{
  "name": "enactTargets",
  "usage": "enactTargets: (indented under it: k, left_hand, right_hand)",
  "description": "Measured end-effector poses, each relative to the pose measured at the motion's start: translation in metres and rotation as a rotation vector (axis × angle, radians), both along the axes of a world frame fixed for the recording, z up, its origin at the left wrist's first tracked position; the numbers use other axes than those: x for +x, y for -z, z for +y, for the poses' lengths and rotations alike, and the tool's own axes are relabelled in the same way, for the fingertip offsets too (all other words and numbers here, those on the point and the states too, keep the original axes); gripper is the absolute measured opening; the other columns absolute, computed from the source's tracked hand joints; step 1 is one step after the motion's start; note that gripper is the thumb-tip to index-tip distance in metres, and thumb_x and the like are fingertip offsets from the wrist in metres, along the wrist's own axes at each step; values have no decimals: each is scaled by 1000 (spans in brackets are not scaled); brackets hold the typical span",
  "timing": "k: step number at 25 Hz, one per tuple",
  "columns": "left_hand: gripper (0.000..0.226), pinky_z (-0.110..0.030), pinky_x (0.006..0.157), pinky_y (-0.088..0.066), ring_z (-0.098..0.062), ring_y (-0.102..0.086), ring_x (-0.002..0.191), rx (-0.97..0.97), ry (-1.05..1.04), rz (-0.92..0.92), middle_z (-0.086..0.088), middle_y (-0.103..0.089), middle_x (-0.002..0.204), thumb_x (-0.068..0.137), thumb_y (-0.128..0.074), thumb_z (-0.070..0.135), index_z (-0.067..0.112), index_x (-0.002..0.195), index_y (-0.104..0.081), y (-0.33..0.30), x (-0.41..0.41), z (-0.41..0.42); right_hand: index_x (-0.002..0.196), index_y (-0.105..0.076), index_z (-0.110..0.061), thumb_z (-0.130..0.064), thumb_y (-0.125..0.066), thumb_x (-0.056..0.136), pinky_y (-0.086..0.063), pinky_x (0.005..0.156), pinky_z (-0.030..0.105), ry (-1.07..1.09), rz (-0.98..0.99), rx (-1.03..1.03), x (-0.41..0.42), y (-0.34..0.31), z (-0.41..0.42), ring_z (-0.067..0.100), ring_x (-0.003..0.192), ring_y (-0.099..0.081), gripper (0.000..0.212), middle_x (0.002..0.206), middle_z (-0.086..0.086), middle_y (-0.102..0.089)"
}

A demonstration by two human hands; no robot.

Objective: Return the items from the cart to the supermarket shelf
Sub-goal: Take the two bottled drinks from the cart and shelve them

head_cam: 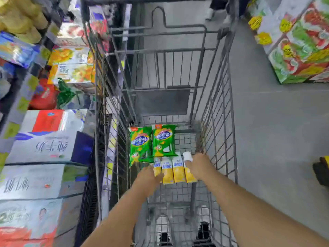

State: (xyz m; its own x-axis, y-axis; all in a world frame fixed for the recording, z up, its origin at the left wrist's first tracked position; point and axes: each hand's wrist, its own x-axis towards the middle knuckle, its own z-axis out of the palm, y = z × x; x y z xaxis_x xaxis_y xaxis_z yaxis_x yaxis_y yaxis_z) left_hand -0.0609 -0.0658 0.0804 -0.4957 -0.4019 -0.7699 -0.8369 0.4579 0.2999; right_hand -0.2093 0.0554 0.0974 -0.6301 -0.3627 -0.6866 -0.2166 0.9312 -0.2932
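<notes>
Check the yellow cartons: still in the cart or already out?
Still in. The four yellow cartons lie side by side on the cart floor, with the left hand and right hand reaching onto them.

Left of the cart [106, 122], a white carton [44, 148] is showing large characters, upside down, reading 纯牛奶. The print on the green snack bags [151, 141] and yellow cartons [172, 168] inside the cart is too blurred to read.
</notes>
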Motion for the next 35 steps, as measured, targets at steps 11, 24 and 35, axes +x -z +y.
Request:
enactTargets:
  k: [11,24,35]
  left_hand:
    - [63,-43,94,-49,-36,-53,118,62,-604,-38,-20,-50,135,93,-56,43,-1,136,-42,130,-19,-5]
    - [31,-26,60,-52,-19,-66,64,311,-865,-90,-13,-70,91,83,-76,32,10,80,-54,111,7,8]
    - [11,-36,74,-60,-22,-72,77,484,-947,269,-11,-75,92,85,-75,11,6,93,-68,-103,46,-15]
  right_hand:
    - [125,-52,-1,-25,-65,87,-48,85,36,387,-41,76,4,144,-4,37,114,-60,47,127,19,-59]
    - [129,-51,1,-47,-80,73,-42,98,39,167,34,199,-2,146,6,34,126,-47,79,131,16,-51]
    - [92,-61,-13,-25,-91,62,-56,79,39,197,-123,-252,5,-88,-24,25,91,-69,44,102,10,-72]
